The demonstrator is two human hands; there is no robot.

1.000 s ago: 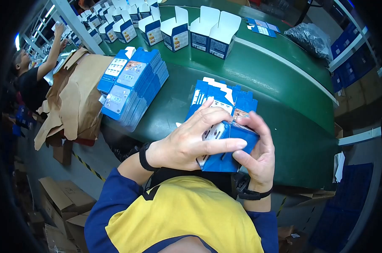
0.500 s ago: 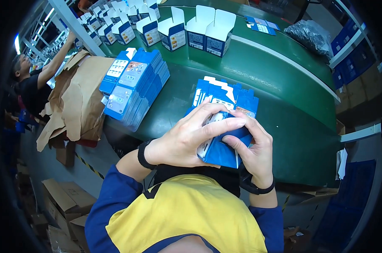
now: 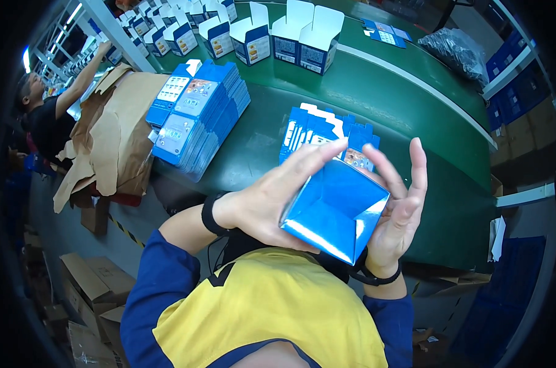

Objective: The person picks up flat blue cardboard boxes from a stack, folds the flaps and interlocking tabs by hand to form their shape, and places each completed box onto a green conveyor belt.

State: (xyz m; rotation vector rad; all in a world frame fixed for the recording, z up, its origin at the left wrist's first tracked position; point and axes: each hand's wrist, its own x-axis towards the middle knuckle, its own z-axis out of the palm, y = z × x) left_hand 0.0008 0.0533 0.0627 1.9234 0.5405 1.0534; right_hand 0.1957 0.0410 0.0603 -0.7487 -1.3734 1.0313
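Left hand [image 3: 272, 205] gripping one side of a blue carton [image 3: 333, 211], I hold it before my chest at the near edge of the green surface [image 3: 431, 208], while my right hand [image 3: 396, 214] cups its other side with the fingers spread wide; how firmly that palm presses, I cannot tell. As far as I can judge, this carton is well along: its walls are squared out and the end facing me looks folded closed, its panels dipping inward along diagonal creases. The far end is hidden from me. Beyond, a row of open cartons [image 3: 318, 56] stands formed, dark blue outside and matt white inside, tall lid flaps upright. Much remains flat: a small pile of carton blanks [image 3: 359, 136] lies just past my fingers, and a thick stack of flattened cartons [image 3: 198, 101], slick and layered, sits to the left beside crumpled, torn brown paper [image 3: 121, 132]. Glossy card throws white glints along the folds.
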